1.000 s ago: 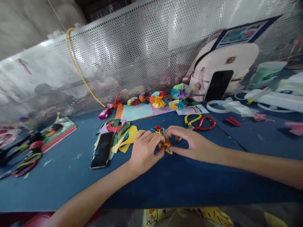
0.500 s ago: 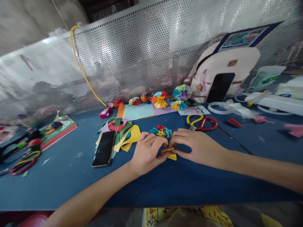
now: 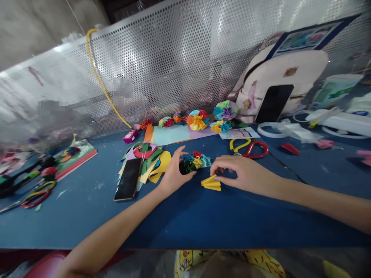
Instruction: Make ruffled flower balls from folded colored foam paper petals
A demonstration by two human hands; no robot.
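Cupping multicolor paper flower (image 3: 195, 161) w/ L hand (image 3: 176, 173), grip unclear; R hand (image 3: 246, 173) unclenched, resting on folded yellow paper (image 3: 211, 183) at flower's 4 o'clock.

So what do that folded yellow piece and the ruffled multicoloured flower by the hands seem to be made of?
The folded yellow piece looks like matte coloured paper, with crisp creases and thin edges. The ruffled multicoloured flower seems to be similar paper, pleated tightly, though thin card is possible.
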